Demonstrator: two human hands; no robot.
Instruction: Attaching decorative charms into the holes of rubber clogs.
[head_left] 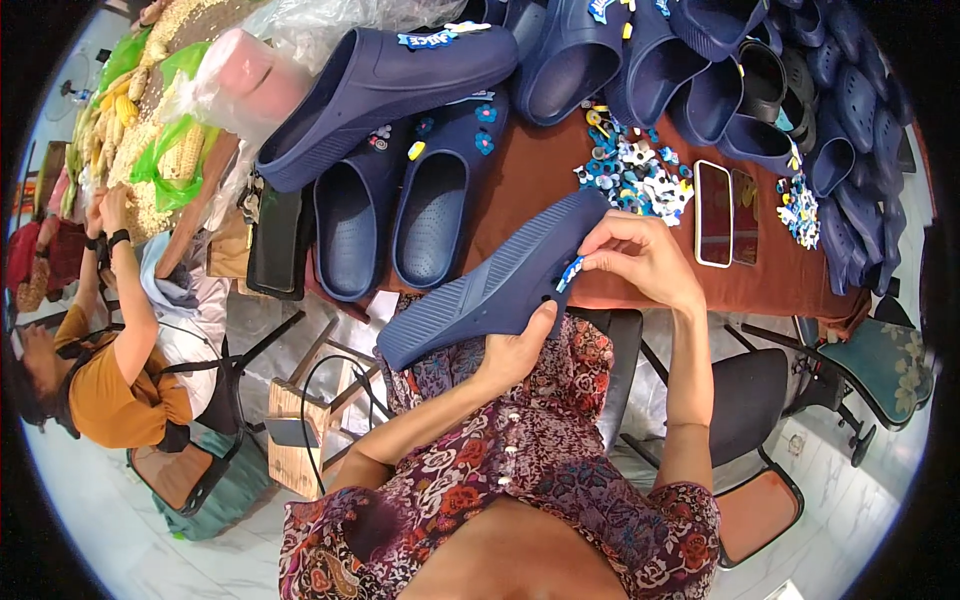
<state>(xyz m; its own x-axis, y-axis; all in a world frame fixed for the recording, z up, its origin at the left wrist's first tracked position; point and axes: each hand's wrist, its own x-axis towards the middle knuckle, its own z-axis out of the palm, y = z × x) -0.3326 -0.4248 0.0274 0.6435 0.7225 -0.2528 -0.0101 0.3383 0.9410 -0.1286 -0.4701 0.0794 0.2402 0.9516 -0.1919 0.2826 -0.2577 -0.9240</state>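
- The left hand [515, 350] is cupped under a navy clog [495, 280] from below, thumb up on its edge, holding it sole-up just in front of the counter [540, 180].
- The right hand [640, 262] is pinched closed on a small blue-and-white charm [570, 273], pressed right against the clog's side.
- Progress, as far as I can judge: two clogs [400, 215] lying side by side on the counter already carry several charms, so those look finished. The one in hand looks mid-way, and a whole heap of plain clogs [800, 90] on the right seems untouched.
- A loose pile of charms [632, 175] sits mid-counter with a phone [713, 213] just beside it.
- The counter has a brown cloth on it, with black chairs [750, 410] below and a pale tiled floor.
- Off to the left another person in an orange top [115, 385] is busy near bags of corn [150, 130].
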